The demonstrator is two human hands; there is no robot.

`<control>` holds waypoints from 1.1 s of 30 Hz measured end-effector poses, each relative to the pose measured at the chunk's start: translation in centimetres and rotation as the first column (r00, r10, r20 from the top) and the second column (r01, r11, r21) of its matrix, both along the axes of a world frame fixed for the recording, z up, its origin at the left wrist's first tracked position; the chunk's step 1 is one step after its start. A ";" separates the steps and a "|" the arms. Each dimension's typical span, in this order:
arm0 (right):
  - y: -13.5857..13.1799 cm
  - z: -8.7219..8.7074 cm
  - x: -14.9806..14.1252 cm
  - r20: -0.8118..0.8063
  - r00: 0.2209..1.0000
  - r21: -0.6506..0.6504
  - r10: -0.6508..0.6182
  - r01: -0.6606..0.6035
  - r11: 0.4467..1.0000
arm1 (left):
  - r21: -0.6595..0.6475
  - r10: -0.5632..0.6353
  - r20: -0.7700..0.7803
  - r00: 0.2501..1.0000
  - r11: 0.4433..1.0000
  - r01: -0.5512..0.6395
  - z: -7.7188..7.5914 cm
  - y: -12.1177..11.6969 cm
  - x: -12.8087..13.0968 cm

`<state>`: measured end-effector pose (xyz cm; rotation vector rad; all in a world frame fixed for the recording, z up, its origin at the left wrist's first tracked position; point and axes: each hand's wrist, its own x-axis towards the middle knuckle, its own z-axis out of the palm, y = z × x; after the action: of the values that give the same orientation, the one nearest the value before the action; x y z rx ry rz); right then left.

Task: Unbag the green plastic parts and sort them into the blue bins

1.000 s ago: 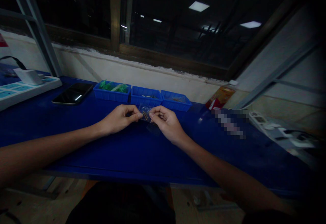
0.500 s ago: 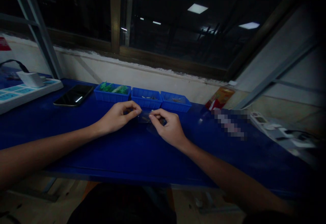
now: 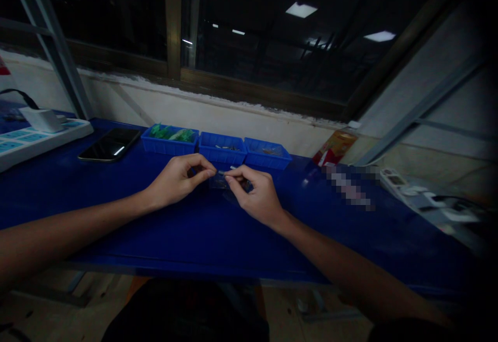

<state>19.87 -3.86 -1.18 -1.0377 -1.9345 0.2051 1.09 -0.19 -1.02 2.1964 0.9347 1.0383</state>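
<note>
A small clear plastic bag (image 3: 218,182) is stretched between my two hands, low over the blue table (image 3: 187,233). My left hand (image 3: 181,178) is closed in a pinch on its upper left edge. On the other side, my right hand (image 3: 254,191) pinches the bag's right part with thumb and forefinger, its other fingers curled. A small pale piece (image 3: 233,167) pokes out by the right fingertips; its kind is too small to tell. Something faint lies inside the bag, too dim to name.
Behind my hands stand three blue bins: one with green packets (image 3: 171,145), a middle one (image 3: 221,154) and a right one (image 3: 268,160) with small parts. Left are a phone (image 3: 111,145) and a power strip (image 3: 50,139); right, a drink bottle (image 3: 336,147) and another power strip (image 3: 424,196).
My right fingertips have shifted slightly left, closer to my left hand along the bag. My left hand keeps its pinch. The whole view has moved a little.
</note>
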 end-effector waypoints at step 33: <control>0.9 -0.6 0.4 0.311 0.934 0.073 0.177 -0.209 0.975 | -0.572 0.071 0.362 0.929 0.804 0.162 -0.5 0.2 1.0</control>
<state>20.31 -2.98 -1.77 -0.8453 -2.3026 0.0539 2.08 0.04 -1.48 1.4316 0.8733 0.9255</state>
